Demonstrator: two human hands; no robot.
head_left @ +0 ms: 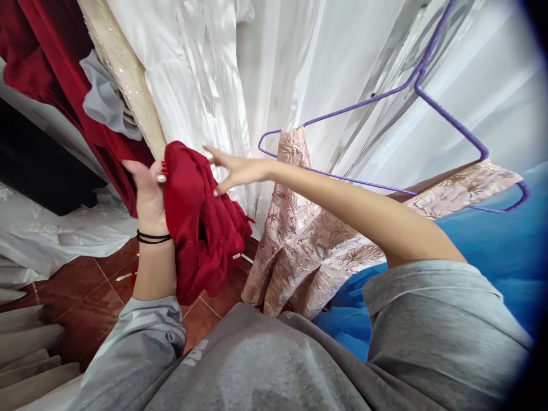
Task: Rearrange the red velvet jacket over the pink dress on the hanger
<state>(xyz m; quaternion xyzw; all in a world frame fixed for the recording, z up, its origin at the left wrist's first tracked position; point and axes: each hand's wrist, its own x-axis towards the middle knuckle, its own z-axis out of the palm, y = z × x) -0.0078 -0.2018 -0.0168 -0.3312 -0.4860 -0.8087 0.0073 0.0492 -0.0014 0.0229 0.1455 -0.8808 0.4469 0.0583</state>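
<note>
A bunched red satin garment (194,222) hangs from my left hand (149,191), which holds it up; the cloth covers most of that hand's fingers and the thumb sticks out to the left. A small white pearl-like bead (161,178) shows at the garment's edge by the palm. My right hand (237,169) reaches across from the right with its fingers spread and nothing in them. One lower fingertip is at the red cloth's right edge; whether it presses on it I cannot tell. A black double band circles my left wrist.
A pink floral brocade dress (308,245) hangs on a purple hanger (359,104) beneath my right forearm. White gowns (192,74) hang ahead, with red and black garments (43,160) at left. Blue fabric (500,245) fills the right. Red-brown tiles (85,297) form the floor.
</note>
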